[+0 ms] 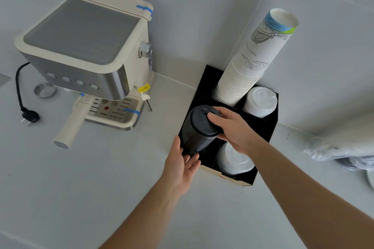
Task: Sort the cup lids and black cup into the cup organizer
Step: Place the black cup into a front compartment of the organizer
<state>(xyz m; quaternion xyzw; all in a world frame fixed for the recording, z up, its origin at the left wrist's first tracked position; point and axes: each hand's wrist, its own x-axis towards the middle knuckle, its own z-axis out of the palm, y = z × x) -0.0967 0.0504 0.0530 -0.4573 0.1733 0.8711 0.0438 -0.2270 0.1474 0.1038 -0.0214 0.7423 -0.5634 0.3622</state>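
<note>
A black cup organizer [269, 127] stands against the wall on the white counter. A stack of black lids [197, 129] stands in its front-left compartment. My right hand [232, 127] rests on top of this stack, fingers curled over the rim of the top lid. At the organizer's front-left edge, my left hand [182, 163] is held open with its fingers touching the stack's lower side. White lids [232, 159] fill the front-right compartment. More white lids [260, 102] sit at the back right. A tall stack of white paper cups [249, 64] leans in the back-left compartment.
A cream espresso machine [85, 52] stands at the left with its portafilter handle [69, 127] sticking out toward me. A metal filter basket [44, 90] and a black plug [30, 117] lie beside it. A plastic bag [344, 143] lies at the right.
</note>
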